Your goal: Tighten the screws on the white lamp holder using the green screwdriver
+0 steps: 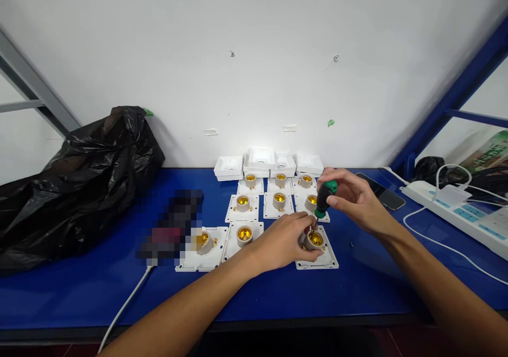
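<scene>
My right hand (353,195) grips a green-and-black screwdriver (325,198) by its handle. The shaft points down at a round lamp socket (316,239) with a brass-coloured inside; whether the tip meets a screw is too small to tell. This socket sits on a square white plate (328,253) at the front right of the group. My left hand (288,238) has its thumb and fingers closed around the socket's left side. Close by are more plates with sockets, among them one (244,235) left of my left hand and one (279,201) behind it.
White square covers (260,158) stand stacked along the wall. A black plastic bag (99,171) fills the left side, near a pixelated dark object (172,224) with a white cable. To the right lie a phone (383,192) and a power strip (460,214) with cords on the blue table (369,288).
</scene>
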Action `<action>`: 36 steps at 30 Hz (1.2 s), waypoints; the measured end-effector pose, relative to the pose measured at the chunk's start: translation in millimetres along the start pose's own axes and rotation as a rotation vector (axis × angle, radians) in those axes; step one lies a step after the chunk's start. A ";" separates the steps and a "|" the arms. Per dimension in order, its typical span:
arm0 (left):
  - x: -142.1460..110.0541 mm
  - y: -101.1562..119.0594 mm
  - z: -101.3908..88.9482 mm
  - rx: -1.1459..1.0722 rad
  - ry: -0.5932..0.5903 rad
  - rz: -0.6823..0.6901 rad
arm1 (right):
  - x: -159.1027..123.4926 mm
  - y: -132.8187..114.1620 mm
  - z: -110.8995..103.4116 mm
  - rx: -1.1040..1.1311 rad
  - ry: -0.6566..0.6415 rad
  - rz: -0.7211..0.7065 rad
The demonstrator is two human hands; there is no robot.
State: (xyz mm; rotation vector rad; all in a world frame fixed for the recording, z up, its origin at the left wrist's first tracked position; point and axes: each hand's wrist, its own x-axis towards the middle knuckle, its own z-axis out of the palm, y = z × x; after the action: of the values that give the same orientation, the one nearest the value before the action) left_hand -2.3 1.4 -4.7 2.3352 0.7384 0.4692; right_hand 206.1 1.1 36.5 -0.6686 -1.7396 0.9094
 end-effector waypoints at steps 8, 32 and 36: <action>0.4 -1.2 1.6 -0.012 0.005 0.016 | -2.9 -0.5 -1.4 0.102 -0.031 0.060; 1.2 -0.7 0.0 0.006 -0.010 0.018 | -2.8 -3.2 1.7 0.136 -0.001 0.103; 1.1 0.0 -0.3 0.021 -0.013 0.017 | -1.6 -1.2 1.0 0.115 0.096 0.056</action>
State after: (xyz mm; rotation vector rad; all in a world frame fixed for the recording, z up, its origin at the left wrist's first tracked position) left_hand -1.5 2.2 -4.3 2.3638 0.7216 0.4552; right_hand 205.7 -1.1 36.4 -0.6775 -1.5782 0.9923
